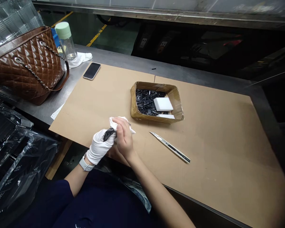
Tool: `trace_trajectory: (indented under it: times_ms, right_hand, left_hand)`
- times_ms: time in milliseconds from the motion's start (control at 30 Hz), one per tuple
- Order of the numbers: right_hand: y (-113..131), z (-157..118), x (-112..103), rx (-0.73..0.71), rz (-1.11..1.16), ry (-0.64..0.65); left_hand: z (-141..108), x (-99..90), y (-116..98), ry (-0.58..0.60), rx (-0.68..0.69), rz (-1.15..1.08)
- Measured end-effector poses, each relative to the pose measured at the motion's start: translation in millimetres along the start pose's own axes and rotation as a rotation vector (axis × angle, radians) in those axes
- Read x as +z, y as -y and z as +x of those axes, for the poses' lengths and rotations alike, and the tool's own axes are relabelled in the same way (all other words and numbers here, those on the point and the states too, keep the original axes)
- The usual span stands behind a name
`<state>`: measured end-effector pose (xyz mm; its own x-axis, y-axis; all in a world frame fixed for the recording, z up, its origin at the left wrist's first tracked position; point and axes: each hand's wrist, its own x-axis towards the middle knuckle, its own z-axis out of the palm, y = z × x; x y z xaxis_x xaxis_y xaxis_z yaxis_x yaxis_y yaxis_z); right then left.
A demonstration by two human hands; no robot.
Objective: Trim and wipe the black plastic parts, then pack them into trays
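My left hand, in a white glove, is closed round a small black part near the front edge of the cardboard sheet. Bare, my right hand is pressed against it, with its fingers closed on a white cloth that covers some of the black part. Behind my hands sits an open cardboard box holding many small black pieces and white foam blocks. A utility knife lies to the right of my hands, its tip pointing to the back left.
Brown cardboard covers much of the metal table. A phone lies at its back left. Further left stand a brown quilted bag and a bottle with a green cap. Plastic-wrapped items are at the lower left.
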<state>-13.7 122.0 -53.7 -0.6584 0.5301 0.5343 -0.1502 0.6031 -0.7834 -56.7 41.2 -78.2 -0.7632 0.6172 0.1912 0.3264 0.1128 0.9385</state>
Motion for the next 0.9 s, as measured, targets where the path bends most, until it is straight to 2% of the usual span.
trace_trajectory:
  times_ms: [100, 200, 267, 367, 433, 500, 567, 633, 700, 800, 833, 900]
  right_hand:
    - [-9.4, -4.4, 10.4, 0.349, 0.254, -0.071]
    - [-13.3, -17.0, 24.1, 0.577, 0.46, -0.139]
    - [-14.0, -28.5, 31.8, 0.677, 0.526, -0.176]
    - [-10.7, -43.2, 37.4, 0.744, 0.537, -0.22]
    - [-4.3, -47.3, 37.2, 0.795, 0.586, -0.329]
    - [3.9, -45.8, 34.4, 0.884, 0.731, -0.44]
    - [9.8, -39.6, 28.5, 0.961, 0.905, -0.44]
    - [9.4, -29.0, 18.3, 0.951, 0.977, -0.339]
    - [1.5, -11.9, 3.2, 0.877, 0.951, -0.286]
    - [-18.7, 32.6, -25.4, 0.748, 0.876, -0.34]
    - [-25.6, 52.4, -34.9, 0.699, 0.815, -0.379]
    - [-37.6, 94.8, -52.0, 0.544, 0.47, -0.406]
  left_hand:
    - [5.2, -20.7, 4.3, -0.01, -0.011, -0.046]
    - [9.5, -26.4, 4.1, -0.05, -0.057, -0.156]
    - [9.9, -24.9, 1.4, -0.08, -0.087, -0.241]
    - [5.3, -19.9, -4.3, -0.102, -0.113, -0.353]
    - [0.3, -13.5, -6.8, -0.121, -0.107, -0.424]
    - [-4.8, -4.0, -6.3, -0.118, -0.088, -0.459]
    - [-8.5, 6.4, -2.8, -0.112, -0.073, -0.44]
    - [-9.9, 13.6, 0.6, -0.115, -0.073, -0.406]
    - [-8.5, 14.4, 0.2, -0.125, -0.069, -0.4]
    - [-4.0, 5.5, -7.7, -0.135, -0.031, -0.342]
    - [-2.9, 1.7, -10.6, -0.138, -0.031, -0.309]
    - [-2.5, -4.2, -14.0, -0.127, -0.067, -0.246]
